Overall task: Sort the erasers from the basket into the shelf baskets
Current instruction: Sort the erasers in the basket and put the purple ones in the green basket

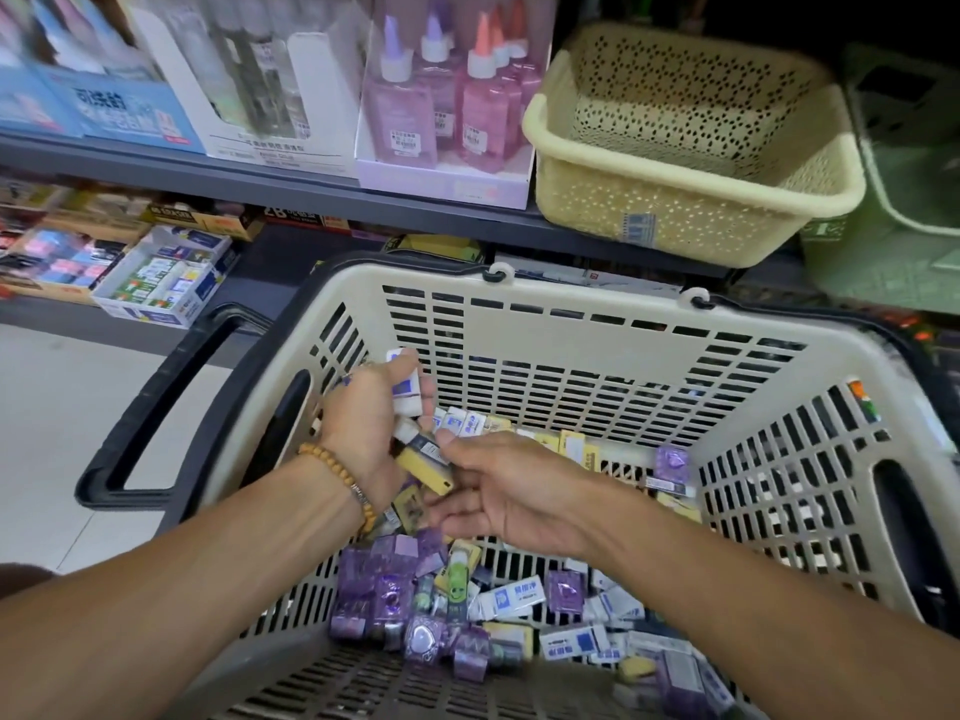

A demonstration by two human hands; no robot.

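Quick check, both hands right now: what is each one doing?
Left hand: grips several erasers, a white one on top.
Right hand: pinches a yellow eraser.

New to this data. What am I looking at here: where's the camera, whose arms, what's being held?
There is no robot. One wide-angle camera sits on a person's head and looks down at their own bare arms. They stand at a shop shelf over a cream shopping basket with loose packaged erasers in its bottom: purple, white-and-blue, yellow. The left hand, with a bead bracelet on its wrist, grips several white erasers. The right hand pinches a yellow eraser beside it. Above, on the shelf, a beige perforated basket and a green basket look like the sorting targets.
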